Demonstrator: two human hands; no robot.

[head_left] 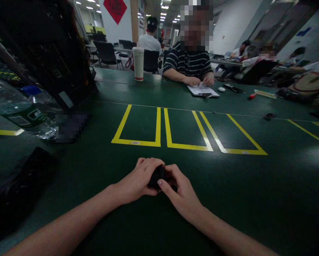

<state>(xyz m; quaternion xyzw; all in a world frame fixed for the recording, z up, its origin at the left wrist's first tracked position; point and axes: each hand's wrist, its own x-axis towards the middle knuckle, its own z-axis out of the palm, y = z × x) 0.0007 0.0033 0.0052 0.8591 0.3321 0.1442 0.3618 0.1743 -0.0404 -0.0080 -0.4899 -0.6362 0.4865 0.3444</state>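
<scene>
Between my two hands is a small black object [156,176], dark and rounded, held low over the near part of the green table. The fingers of my left hand [141,177] curve over its left side and top. My right hand [179,190] grips it from the right, with the thumb pressed on the near side and the index finger at the far edge. Much of the object is covered by my fingers, so its exact kind cannot be made out.
Yellow tape outlines [163,144] mark the green table [218,199]. At left stand a water bottle [23,110] and dark equipment [50,53]; a black bag-like item [20,192] lies nearer. Opposite, a person in a striped shirt [188,60] has a clipboard [203,90]. A white cup [138,64] stands nearby.
</scene>
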